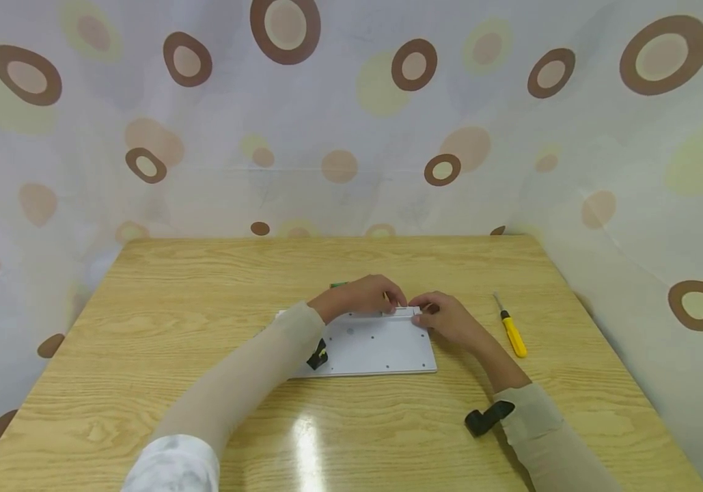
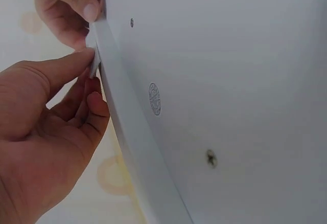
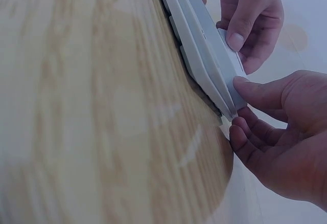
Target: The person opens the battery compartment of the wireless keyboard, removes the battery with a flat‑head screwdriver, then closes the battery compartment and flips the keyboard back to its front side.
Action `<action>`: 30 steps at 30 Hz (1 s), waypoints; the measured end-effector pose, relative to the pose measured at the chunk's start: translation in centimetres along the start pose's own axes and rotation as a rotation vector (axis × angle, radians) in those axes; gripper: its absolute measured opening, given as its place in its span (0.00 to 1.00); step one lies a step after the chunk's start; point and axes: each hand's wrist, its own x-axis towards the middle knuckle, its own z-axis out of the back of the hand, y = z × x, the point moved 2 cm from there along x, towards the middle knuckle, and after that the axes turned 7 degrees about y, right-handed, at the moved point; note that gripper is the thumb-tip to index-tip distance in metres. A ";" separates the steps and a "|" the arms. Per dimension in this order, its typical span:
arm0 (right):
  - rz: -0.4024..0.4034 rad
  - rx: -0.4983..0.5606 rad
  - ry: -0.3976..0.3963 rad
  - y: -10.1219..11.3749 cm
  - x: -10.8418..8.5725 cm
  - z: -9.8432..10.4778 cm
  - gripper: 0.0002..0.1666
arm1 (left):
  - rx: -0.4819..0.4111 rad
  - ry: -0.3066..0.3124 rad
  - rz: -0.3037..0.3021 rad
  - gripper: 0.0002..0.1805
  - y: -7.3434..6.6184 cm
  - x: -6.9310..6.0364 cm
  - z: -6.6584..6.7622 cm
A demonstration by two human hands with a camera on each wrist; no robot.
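Observation:
A white keyboard (image 1: 382, 348) lies face down, its screw-dotted back up; its keys show along the underside in the right wrist view. Along its far edge runs a narrow white strip (image 1: 402, 311), which looks like a cover. My left hand (image 1: 372, 294) pinches this strip between thumb and fingers, seen also in the left wrist view. At the far right corner, my right hand (image 1: 449, 320) grips the keyboard's edge, thumb on the strip's end and fingers curled below, as the right wrist view shows. Fingertips hide part of the strip.
A yellow-handled screwdriver (image 1: 514, 335) lies on the wooden table (image 1: 388, 437), right of the keyboard. Part of a green thing (image 1: 338, 284) shows behind the left wrist, its kind hidden. A patterned curtain (image 1: 339, 102) closes off the back and sides.

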 end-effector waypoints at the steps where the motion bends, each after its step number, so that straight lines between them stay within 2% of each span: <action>1: -0.003 0.000 0.000 0.0 0.0 0.0 0.19 | -0.005 -0.001 0.004 0.14 0.0 0.0 0.0; 4: -0.009 0.001 0.001 0.1 -0.1 0.0 0.19 | -0.028 -0.007 0.015 0.14 0.2 0.1 -0.1; 13: -0.017 -0.009 -0.003 -0.1 0.0 0.0 0.19 | -0.070 -0.043 -0.010 0.14 0.5 0.4 -0.6; 18: -0.014 -0.011 -0.001 -0.2 0.1 0.0 0.19 | -0.105 -0.066 0.007 0.12 0.9 0.4 -0.8; 23: -0.017 -0.016 -0.003 -0.2 0.1 0.0 0.19 | -0.124 -0.087 -0.005 0.09 1.1 0.3 -0.9; 30: -0.007 -0.007 -0.002 -0.1 0.1 0.1 0.19 | -0.149 -0.077 -0.011 0.05 1.7 0.4 -0.8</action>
